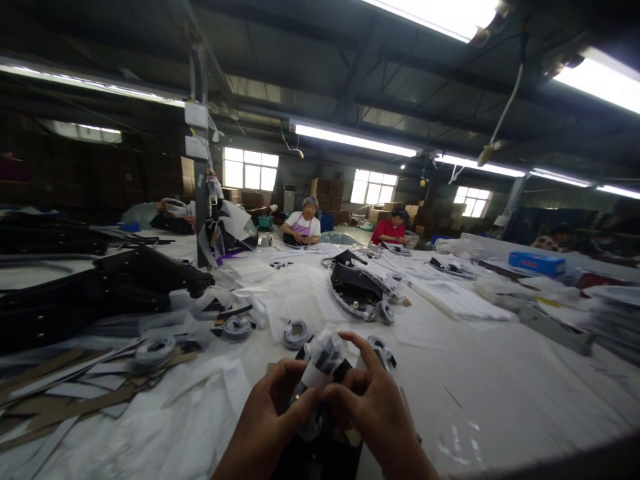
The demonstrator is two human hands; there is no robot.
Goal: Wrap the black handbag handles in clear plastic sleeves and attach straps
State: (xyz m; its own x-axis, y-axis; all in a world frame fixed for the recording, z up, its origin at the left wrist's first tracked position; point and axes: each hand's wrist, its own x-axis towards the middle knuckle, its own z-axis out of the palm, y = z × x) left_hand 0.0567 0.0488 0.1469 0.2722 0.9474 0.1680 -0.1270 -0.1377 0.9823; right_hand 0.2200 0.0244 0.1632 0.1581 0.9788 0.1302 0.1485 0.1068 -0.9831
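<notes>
At the bottom centre both my hands meet around a small black item wrapped in white translucent paper (324, 357). My left hand (273, 407) pinches its lower part with curled fingers. My right hand (367, 400) grips it from the right, index finger arched over the top. Below my hands lies a black bag or strap piece (320, 453), mostly hidden. Coiled grey straps (296, 333) lie on the white table cover (500, 387) just beyond.
Black bags (356, 283) and wrapped straps lie mid-table, and a long black pile (100, 287) fills the left. Cardboard strips (60, 393) lie at the near left. Two people sit at the far end. A blue box (536, 263) and stacked white sheets stand at right.
</notes>
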